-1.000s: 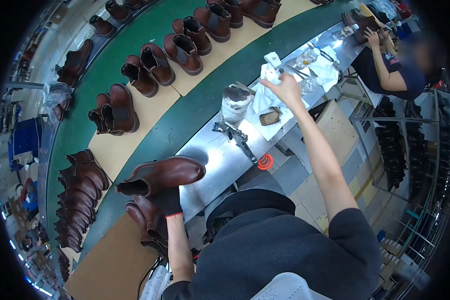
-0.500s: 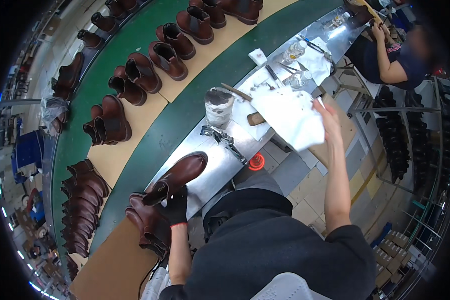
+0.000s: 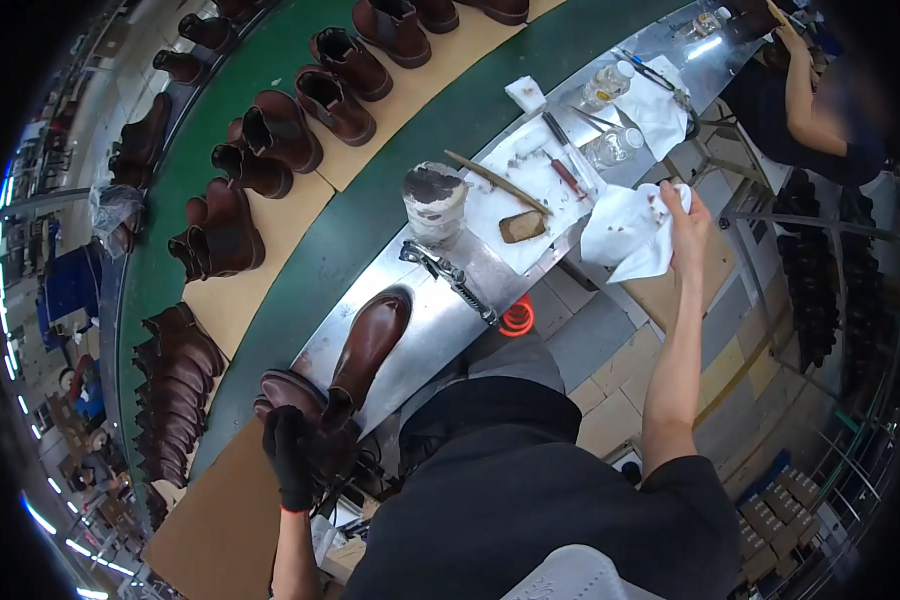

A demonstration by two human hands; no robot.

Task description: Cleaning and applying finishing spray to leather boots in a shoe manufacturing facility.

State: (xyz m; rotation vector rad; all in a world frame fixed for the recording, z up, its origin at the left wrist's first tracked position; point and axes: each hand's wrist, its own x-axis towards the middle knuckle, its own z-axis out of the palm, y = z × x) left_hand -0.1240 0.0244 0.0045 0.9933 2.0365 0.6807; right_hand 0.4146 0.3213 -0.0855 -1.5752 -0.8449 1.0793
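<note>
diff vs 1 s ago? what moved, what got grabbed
The right hand reached to the far side of the metal bench, took hold of the white cloth and drew it back off the bench's near edge. The gloved left hand kept its grip on the brown boot. The stained cup stayed put.

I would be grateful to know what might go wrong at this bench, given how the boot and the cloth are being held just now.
The brown leather boot rests near the steel bench's front edge, steadied only by the black-gloved left hand at its heel; it might slip off. The stained white cloth hanging from the bare right hand could brush the grey smeared pot or thin stick and knock them.
</note>
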